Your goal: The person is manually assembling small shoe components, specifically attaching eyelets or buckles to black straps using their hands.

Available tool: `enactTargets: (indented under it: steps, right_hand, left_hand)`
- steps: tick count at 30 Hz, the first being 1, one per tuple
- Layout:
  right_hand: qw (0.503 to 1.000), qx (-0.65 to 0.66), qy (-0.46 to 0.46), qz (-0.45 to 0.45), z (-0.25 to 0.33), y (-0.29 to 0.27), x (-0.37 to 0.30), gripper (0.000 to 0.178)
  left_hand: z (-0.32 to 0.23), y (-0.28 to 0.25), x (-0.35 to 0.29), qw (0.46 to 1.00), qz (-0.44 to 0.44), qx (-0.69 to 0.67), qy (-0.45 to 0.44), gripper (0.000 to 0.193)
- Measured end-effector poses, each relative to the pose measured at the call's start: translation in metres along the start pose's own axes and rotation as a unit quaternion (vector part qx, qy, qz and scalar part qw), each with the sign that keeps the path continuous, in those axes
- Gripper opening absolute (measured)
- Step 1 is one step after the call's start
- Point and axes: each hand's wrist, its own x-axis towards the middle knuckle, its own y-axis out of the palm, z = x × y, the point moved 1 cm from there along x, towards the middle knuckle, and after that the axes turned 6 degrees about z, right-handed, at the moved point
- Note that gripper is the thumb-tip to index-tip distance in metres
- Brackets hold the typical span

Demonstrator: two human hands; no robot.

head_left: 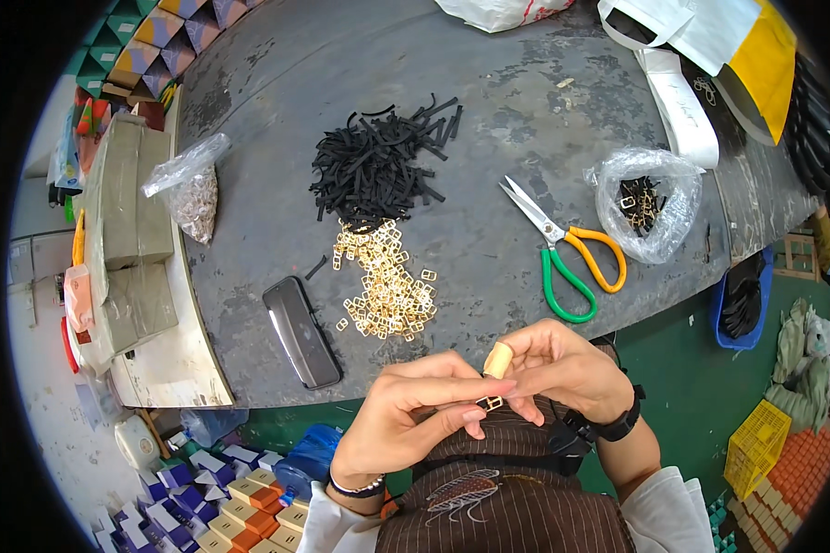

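Over my lap at the table's near edge, both hands meet. My left hand pinches a small gold buckle with a bit of black strip at it, between thumb and fingers. Closed against it, my right hand has its fingertips pressed together; what lies between them is hidden. A pale yellow finger cover sits on a fingertip of my right hand. Beyond my hands lies a pile of gold buckles, touching a heap of short black strips.
Scissors with green and orange handles lie partly open on the dark table. Right of them, a clear bag holds black and gold pieces. A phone and a tied bag are leftward. A blue bin stands right.
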Motion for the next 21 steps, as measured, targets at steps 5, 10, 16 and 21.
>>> enactTargets:
  steps: [5, 10, 16, 21]
  right_hand:
    - [1.000, -0.022, -0.005, -0.020, 0.002, 0.005, -0.003, 0.014]
    - [0.995, -0.070, -0.015, -0.075, 0.006, 0.014, -0.007, 0.014]
    - [0.987, -0.113, -0.032, -0.112, 0.005, 0.021, -0.005, 0.015]
    - [0.984, -0.118, -0.043, -0.130, 0.003, 0.023, -0.001, 0.018]
  left_hand:
    - [0.000, 0.003, 0.000, 0.996, -0.023, 0.076, 0.031, 0.032]
    - [-0.002, 0.004, 0.000, 0.991, -0.048, 0.118, 0.033, 0.030]
    - [0.001, 0.005, 0.001, 0.982, -0.096, 0.161, 0.021, 0.030]
    - [0.010, 0.008, 0.004, 0.968, -0.156, 0.195, 0.036, 0.023]
